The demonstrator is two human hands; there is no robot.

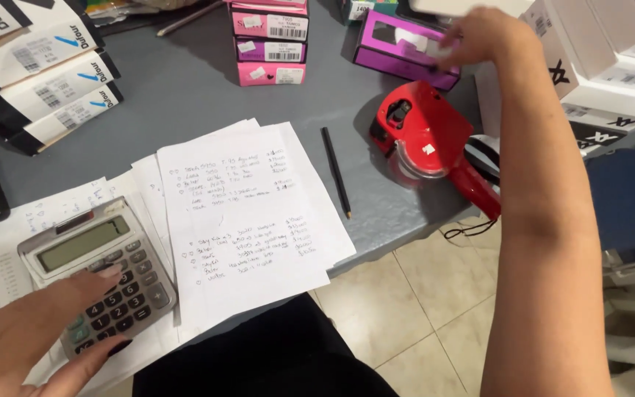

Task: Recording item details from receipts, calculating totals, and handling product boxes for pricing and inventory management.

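1. The left hand (31,331) lies on the calculator (101,272) at the near left, fingers spread loosely — one fingertip rests on the upper keys and the thumb lies along the near edge, likely to keep the machine steady. It grips nothing; the hand is flat and open.
2. The right hand (479,37) reaches to the far right, over the purple box (402,48). Its fingers are blurred and bent toward a small white slip on the box; I cannot tell whether they pinch it or only touch it.
3. The calculator sits tilted on loose sheets, its display facing the person, so it reads easily from where they sit.
4. A handwritten list (244,220) lies just right of the calculator, overlapping other sheets — near enough to read while keying.
5. A black pencil (336,173) lies on the grey table (185,88) between the list and the red label gun (431,143), apart from both.
6. The label gun rests on its side near the table's right edge, handle pointing near-right, just below the outstretched forearm.
7. Pink boxes (270,44) are stacked at the far middle; flat black-and-white boxes (53,84) are piled at the far left.
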